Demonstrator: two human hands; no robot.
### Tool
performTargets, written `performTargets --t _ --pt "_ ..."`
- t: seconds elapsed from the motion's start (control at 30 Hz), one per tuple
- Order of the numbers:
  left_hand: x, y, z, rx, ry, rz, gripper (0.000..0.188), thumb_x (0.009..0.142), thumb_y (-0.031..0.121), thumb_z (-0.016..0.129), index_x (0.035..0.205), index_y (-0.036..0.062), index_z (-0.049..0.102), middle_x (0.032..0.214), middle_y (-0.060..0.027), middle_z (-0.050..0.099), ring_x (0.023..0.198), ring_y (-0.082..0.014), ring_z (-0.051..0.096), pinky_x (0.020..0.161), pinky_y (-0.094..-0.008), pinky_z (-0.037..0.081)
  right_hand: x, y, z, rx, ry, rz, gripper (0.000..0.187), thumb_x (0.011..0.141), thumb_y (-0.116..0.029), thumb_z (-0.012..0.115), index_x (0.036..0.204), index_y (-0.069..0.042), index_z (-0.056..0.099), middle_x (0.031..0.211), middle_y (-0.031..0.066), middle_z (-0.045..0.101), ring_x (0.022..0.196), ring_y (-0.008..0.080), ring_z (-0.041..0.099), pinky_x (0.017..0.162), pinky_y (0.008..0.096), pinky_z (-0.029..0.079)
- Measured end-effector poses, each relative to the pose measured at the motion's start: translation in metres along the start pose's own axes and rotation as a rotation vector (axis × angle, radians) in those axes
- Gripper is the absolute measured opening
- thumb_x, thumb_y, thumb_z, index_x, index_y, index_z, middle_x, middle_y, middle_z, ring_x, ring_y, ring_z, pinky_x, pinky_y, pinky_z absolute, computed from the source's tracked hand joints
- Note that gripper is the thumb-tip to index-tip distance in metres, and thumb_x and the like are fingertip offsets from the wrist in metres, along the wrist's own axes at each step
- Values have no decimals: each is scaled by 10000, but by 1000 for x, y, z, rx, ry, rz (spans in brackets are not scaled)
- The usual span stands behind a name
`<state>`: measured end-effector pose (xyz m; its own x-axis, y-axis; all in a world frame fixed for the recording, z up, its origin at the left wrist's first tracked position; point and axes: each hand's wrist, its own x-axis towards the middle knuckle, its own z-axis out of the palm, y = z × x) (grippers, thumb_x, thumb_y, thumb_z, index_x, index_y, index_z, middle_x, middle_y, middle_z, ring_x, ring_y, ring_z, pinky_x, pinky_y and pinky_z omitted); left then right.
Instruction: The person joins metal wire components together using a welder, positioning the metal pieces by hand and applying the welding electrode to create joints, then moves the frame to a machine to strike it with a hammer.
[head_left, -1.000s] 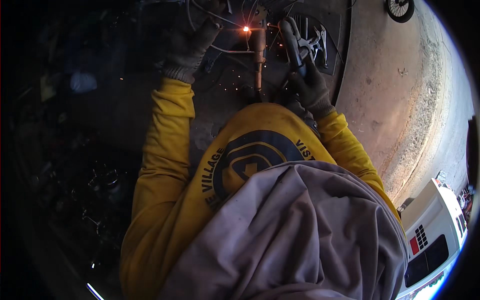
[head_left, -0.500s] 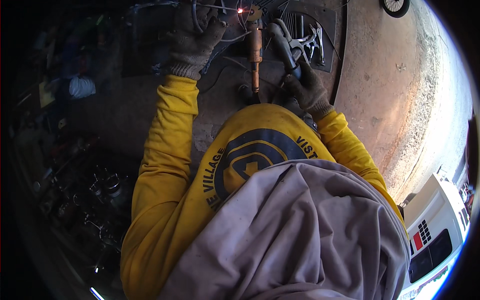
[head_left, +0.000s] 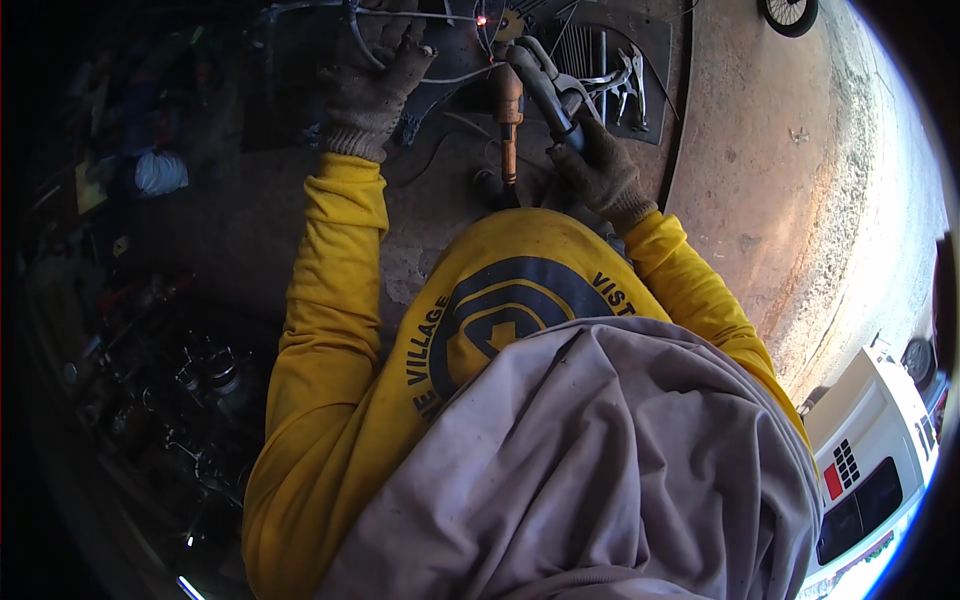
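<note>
My left hand point(head_left: 375, 95), in a dirty knit glove, is at the top left of the work area, closed around a bent metal rod frame point(head_left: 455, 78). One rod crosses over its fingers, and the fingertips are partly hidden. A small spot on the frame glows red point(head_left: 481, 20). My gloved right hand point(head_left: 603, 172) grips a tool with a grey tubular body point(head_left: 543, 88) and a blue band near the glove; its exact kind is unclear. The tool's far end reaches over an orange angle grinder point(head_left: 509, 100), whose disc point(head_left: 510, 24) shows beyond.
Locking pliers point(head_left: 628, 90) and several thin rods point(head_left: 582, 45) lie on a dark metal plate point(head_left: 655, 70) to the right. Cables cross the floor around the grinder. A wheel point(head_left: 790, 14) is at the top right, a white vehicle point(head_left: 865, 450) at the lower right. Dark clutter fills the left.
My right hand has moved the grey tool left, so its tip now overlaps the grinder. My left hand has shifted slightly left and down with the rod frame. The red spot still glows.
</note>
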<state>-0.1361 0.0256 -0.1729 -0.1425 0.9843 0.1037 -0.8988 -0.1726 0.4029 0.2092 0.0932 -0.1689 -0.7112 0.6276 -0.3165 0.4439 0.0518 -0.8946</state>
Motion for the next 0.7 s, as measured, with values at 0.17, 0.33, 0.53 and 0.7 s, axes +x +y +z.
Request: performTargets --t 0.17,0.33,0.53,0.7 --pt "3 -5 -17 -28 -385 5 852 960 488 518 1575 32 146 1662 -121 125 1528 -358 116 1136 -634 303 0 4 4 -12 37 -53 670 922 -310 690 1430 34 421 1175 184 661 1068 271 642 928 365 493" --pt "-6 -2 -4 -277 -148 -61 888 939 498 552 1577 36 142 1661 -132 108 1528 -372 85 1164 -641 249 1 10 6 43 56 -84 660 926 -299 686 1432 29 419 1153 179 664 1048 256 643 915 366 496" --pt "-2 -23 70 1249 110 240 507 987 70 489 1477 37 362 1520 -199 405 1420 -404 369 1163 -520 343 0 6 6 -8 73 -81 659 919 -317 690 1421 25 431 1125 198 669 1021 286 651 895 377 503" --pt "0 -18 58 937 190 187 576 953 92 539 1494 50 348 1575 -218 297 1479 -385 256 1178 -537 315 4 1 2 -135 32 -86 600 916 -353 646 1354 20 477 1099 221 667 985 334 663 854 401 507"
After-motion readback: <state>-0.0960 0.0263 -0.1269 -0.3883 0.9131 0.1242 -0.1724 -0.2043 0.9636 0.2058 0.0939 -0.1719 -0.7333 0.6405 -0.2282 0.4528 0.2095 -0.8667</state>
